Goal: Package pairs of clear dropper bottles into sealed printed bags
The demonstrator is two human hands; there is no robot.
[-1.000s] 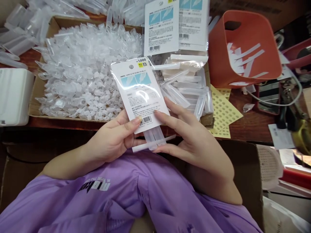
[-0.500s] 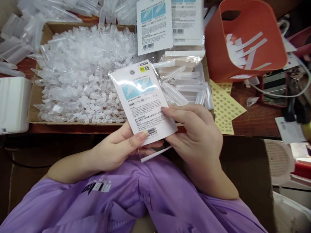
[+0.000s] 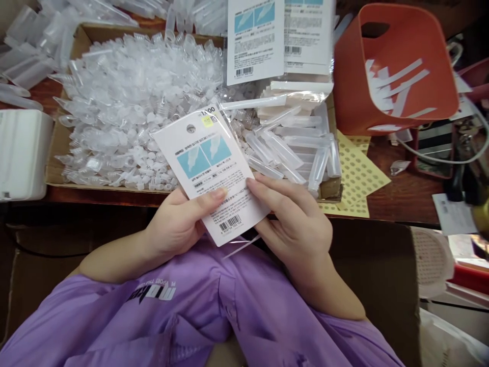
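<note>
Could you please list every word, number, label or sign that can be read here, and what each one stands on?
"1,000": top corner of the held card.
"SPORT": small print on the purple shirt; the bold lettering below it is folded, so not surely readable.
Too small or blurred: the held card's other print and barcode digits, the print on the upper cards, and the white label at right.
</note>
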